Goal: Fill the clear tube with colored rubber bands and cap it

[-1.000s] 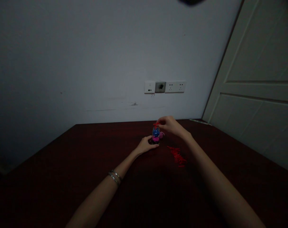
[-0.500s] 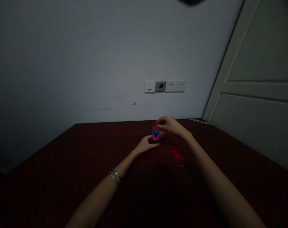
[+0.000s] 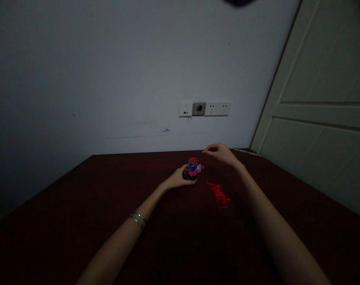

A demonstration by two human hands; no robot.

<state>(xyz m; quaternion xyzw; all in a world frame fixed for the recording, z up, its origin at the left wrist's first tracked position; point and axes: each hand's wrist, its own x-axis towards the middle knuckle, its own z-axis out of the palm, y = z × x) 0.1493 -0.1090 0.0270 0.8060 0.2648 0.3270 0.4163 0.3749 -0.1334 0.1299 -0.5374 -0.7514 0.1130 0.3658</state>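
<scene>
A small clear jar [image 3: 192,166] stands on the dark red table, filled in layers: pink low down, blue in the middle, red bits at the mouth. My left hand [image 3: 178,178] is wrapped round its lower part from the left. A small pink object [image 3: 199,168] sits against the jar's right side; its kind is unclear. Up and to the right of the jar, apart from it, hovers my right hand [image 3: 220,153]. Its thumb and fingertips are pinched together, and nothing shows between them. Several thin red pieces [image 3: 220,194] lie in a loose pile right of the jar.
Behind the dark red table [image 3: 132,170] rises a pale wall [image 3: 123,79] with a row of sockets [image 3: 204,109]. A pale panelled door [image 3: 316,111] stands to the right. A thin flat strip [image 3: 247,152] lies at the table's back right edge.
My right hand has drawn away from the jar's mouth, up and to the right. The red at its fingertips no longer shows. My left hand stays on the jar. The view has shifted slightly.
</scene>
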